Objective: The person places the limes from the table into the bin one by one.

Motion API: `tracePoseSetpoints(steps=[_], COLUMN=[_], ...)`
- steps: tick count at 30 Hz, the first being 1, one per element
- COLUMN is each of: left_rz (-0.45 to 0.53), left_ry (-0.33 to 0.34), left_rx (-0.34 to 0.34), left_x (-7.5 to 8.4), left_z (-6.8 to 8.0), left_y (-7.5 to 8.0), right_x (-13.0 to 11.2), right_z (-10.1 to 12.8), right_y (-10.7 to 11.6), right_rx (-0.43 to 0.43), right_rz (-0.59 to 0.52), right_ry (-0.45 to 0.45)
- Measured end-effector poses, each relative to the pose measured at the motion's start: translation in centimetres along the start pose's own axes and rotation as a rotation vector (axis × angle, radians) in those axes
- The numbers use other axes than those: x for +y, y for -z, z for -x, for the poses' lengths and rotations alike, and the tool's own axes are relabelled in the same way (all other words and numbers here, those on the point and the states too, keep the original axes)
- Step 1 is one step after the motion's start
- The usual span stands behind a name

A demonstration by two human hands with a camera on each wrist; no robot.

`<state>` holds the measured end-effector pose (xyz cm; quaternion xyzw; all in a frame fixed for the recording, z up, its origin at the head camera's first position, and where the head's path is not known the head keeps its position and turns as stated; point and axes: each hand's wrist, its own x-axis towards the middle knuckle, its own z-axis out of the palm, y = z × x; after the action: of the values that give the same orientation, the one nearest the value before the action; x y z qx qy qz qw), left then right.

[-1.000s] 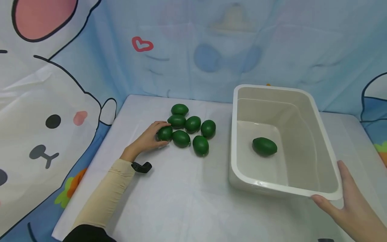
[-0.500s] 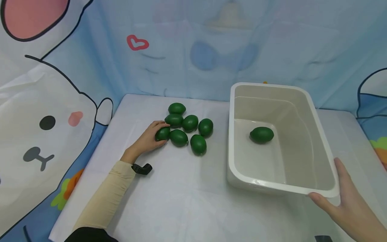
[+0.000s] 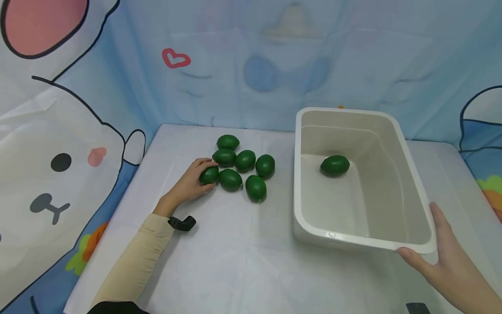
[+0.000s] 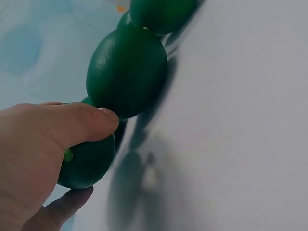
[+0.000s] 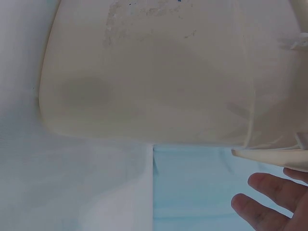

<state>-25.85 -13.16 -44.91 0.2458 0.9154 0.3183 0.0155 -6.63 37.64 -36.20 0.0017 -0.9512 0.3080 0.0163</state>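
Left hand [image 3: 187, 185] fingers curl around 1 green avocado [image 3: 209, 175]; right hand [image 3: 447, 259], fingers spread, steadies the white tub [image 3: 408, 144].

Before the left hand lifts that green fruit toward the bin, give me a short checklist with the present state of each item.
1. Left hand grips the green fruit: ok; thumb and fingers curl round it in the left wrist view.
2. Fruit free of its neighbours: not ok; it touches the next fruit in the cluster.
3. Right hand steadies the white bin: ok, at its near right corner.
4. Bin has room: ok; only one fruit in the bin.
5. Bin flat on the table: cannot tell.
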Motion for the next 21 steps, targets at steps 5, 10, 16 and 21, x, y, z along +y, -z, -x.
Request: tracePoseSetpoints(steps=[5, 10, 16, 21], left_rz=[-0.01, -0.016, -0.024, -0.036], left_ry=[-0.029, -0.064, -0.102, -0.118], left_rx=[0.018, 0.028, 0.031, 0.031], left_x=[1.1, 2.3, 3.4, 4.6], left_z=[0.0, -0.1, -0.3, -0.4], left_y=[0.5, 1.0, 1.3, 1.5], right_x=[0.0, -0.1, -0.3, -0.4], right_z=[-0.1, -0.1, -0.2, -0.2], right_y=[0.0, 0.0, 0.1, 0.2], right_rx=[0.011, 0.008, 0.01, 0.001], right_rz=[0.003, -0.004, -0.013, -0.015], right_ry=[0.012, 0.002, 0.002, -0.011])
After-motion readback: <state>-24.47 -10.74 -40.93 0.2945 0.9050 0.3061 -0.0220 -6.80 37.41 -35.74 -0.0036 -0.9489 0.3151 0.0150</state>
